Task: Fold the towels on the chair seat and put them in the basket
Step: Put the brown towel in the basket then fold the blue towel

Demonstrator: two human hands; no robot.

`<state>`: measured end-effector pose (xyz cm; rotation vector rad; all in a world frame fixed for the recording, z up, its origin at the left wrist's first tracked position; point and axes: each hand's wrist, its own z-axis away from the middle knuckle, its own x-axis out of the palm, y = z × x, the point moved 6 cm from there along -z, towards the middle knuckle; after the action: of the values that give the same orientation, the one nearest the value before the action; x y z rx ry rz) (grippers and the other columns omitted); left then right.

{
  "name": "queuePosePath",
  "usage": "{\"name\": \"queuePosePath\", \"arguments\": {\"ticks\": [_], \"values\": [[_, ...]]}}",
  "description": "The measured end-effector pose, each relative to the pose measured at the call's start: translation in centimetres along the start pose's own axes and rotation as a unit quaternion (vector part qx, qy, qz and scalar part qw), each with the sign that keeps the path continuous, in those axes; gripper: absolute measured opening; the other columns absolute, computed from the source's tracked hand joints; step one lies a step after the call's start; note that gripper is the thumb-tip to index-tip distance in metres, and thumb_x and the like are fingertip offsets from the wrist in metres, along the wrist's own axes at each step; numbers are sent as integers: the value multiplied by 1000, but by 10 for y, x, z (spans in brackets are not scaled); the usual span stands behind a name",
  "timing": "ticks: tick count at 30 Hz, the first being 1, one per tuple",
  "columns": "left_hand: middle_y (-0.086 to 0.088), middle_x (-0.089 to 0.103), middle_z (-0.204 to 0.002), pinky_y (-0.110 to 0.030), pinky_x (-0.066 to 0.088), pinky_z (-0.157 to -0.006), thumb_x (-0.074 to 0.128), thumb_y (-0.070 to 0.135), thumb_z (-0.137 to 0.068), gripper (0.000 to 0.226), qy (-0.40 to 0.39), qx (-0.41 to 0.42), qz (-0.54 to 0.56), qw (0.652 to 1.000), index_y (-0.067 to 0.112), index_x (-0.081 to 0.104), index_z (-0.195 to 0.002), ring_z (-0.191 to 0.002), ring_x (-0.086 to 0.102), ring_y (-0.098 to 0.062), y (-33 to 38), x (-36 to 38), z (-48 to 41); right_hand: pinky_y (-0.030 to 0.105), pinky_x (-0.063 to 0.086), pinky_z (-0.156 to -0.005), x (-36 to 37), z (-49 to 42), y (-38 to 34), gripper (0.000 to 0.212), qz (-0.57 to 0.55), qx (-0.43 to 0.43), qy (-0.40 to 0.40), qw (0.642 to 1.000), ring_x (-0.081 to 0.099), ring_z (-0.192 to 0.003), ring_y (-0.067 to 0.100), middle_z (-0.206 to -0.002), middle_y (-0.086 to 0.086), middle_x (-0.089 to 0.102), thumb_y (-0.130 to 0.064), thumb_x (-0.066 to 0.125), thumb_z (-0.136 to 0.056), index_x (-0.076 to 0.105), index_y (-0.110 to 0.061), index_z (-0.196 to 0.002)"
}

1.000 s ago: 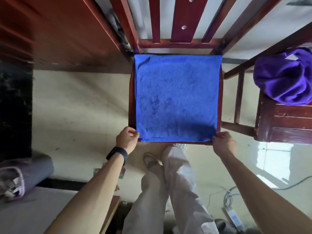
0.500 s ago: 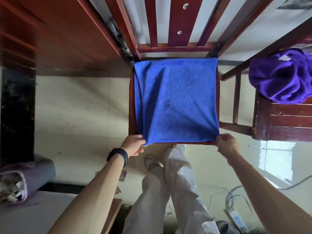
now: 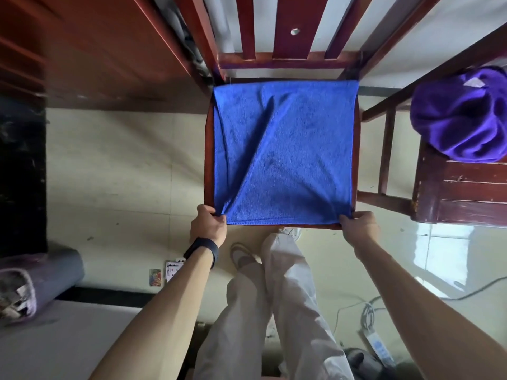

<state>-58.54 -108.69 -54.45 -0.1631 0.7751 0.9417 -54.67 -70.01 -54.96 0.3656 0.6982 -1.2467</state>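
At the centre of the frame our blue towel (image 3: 296,160) lies spread over the seat (image 3: 209,160). Our left hand (image 3: 208,227) pinches its lower left corner, and a raised fold runs diagonally up from there. Our right hand (image 3: 359,229) pinches the lower right corner. At the right edge a purple towel (image 3: 461,119) sits bunched on a second chair (image 3: 461,198).

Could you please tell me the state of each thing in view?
blue towel: spread unfolded on the chair seat, one diagonal wrinkle
purple towel: bunched on the neighbouring chair
left hand: grips the blue towel's near left corner
right hand: grips its near right corner
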Motion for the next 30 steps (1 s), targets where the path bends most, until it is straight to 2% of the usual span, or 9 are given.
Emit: {"name": "queuePosePath", "arguments": {"ticks": [5, 9, 13, 17, 19, 22, 25, 27, 30], "values": [[-8, 69, -102, -35, 52, -79, 60, 28, -89, 13, 25, 29, -48, 998, 19, 65, -96, -96, 65, -33, 5, -3, -2, 40, 54, -86, -8, -2, 1, 25, -30, -20, -18, 999, 65, -92, 31, -95, 4, 69, -33, 71, -84, 65, -17, -102], [-14, 68, -84, -30, 44, -62, 55, 28, -86, 28, -2, 25, -87, 996, 14, 60, -62, -74, 61, -35, 4, 0, -6, 43, 59, -83, -10, -5, 15, 19, -190, 4, -62, 980, 70, -82, 25, -92, 5, 72, -23, 78, -83, 60, -18, -90], [-14, 68, -79, -30, 42, -61, 51, 24, -84, 25, -37, 6, -81, 996, 10, 57, -64, -72, 61, -35, 7, 1, -8, 27, 54, -70, -20, 2, 17, 17, -288, 3, -77, 955, 69, -69, 16, -79, 7, 72, -15, 75, -88, 63, -8, -98], [-4, 71, -71, -34, 52, -68, 53, 23, -88, 20, -56, -19, 52, 997, 14, 61, -72, -72, 71, -27, 8, -11, -3, 27, 54, -74, -37, 9, 18, 7, -348, 9, -69, 935, 68, -73, 18, -80, 9, 70, -15, 71, -91, 65, -11, -90], [-3, 73, -77, -32, 49, -63, 57, 19, -90, 13, -63, -23, 128, 989, 21, 60, -77, -66, 70, -23, 13, -28, 7, 28, 54, -75, -49, 17, 12, 7, -357, 0, -61, 932, 69, -75, 18, -81, 9, 71, -14, 72, -90, 66, -11, -91], [-4, 74, -79, -25, 40, -54, 63, 15, -91, 5, -103, -30, 187, 977, 17, 60, -87, -59, 63, -18, 24, -62, 28, 28, 53, -72, -73, 42, -3, 11, -378, -23, -53, 924, 67, -72, 20, -80, 9, 70, -11, 76, -86, 66, -10, -90], [-2, 74, -69, -21, 36, -49, 70, 14, -87, 9, -125, -13, 195, 973, 15, 61, -84, -52, 59, -16, 41, -103, 54, 28, 53, -68, -106, 75, -21, 18, -386, -50, -39, 921, 66, -68, 19, -78, 10, 69, -10, 80, -81, 68, -5, -94], [-2, 75, -70, -20, 35, -48, 73, 16, -82, 9, -125, 2, 180, 976, 15, 64, -82, -51, 60, -16, 52, -133, 74, 22, 54, -59, -131, 100, -30, 23, -390, -65, -27, 918, 64, -58, 14, -72, 10, 69, -8, 81, -80, 68, 1, -96], [1, 75, -68, -23, 48, -51, 71, 17, -77, 5, -96, 41, 133, 986, 14, 68, -75, -57, 68, -19, 67, -175, 111, 15, 48, -46, -166, 144, -35, 26, -391, -89, -28, 916, 58, -52, 16, -81, 25, 69, -9, 81, -80, 69, 5, -98]]}}
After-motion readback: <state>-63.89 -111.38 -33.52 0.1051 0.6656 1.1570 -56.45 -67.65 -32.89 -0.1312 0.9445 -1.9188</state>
